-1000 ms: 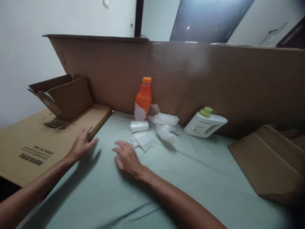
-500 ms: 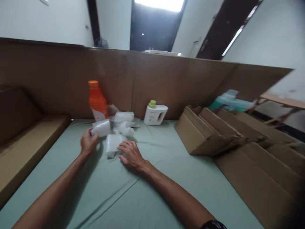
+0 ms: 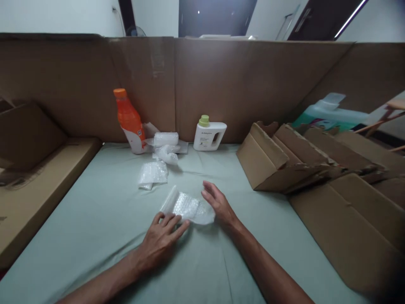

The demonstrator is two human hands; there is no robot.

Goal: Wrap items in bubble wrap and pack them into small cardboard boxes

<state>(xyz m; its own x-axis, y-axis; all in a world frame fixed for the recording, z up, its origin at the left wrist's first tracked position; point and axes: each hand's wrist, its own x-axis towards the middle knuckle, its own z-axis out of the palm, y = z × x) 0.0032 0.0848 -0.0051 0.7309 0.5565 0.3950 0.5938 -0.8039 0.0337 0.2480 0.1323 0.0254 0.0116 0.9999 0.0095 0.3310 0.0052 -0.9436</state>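
A partly unrolled piece of bubble wrap [image 3: 189,205] lies on the cloth between my hands, its left end still curled. My left hand [image 3: 162,240] rests at its near left edge, fingers spread and touching it. At the right end, my right hand [image 3: 220,207] has its fingers stretched out; whether they touch the film I cannot tell. Farther back lies a folded sheet of bubble wrap [image 3: 153,173]. Behind that, a small roll of bubble wrap [image 3: 166,139] sits above a crumpled piece [image 3: 166,154].
An orange bottle [image 3: 130,122] and a white bottle with a green cap [image 3: 209,136] stand by the cardboard wall [image 3: 237,80]. Folded cardboard boxes [image 3: 268,164] and a teal jug [image 3: 329,114] are at right. A cardboard box [image 3: 47,177] lines the left side of the green cloth [image 3: 104,202].
My left hand has brought a rolled piece of bubble wrap rightward and nearer, and it is now partly spread. My right hand has left the folded sheet and moved right. The view has tilted down.
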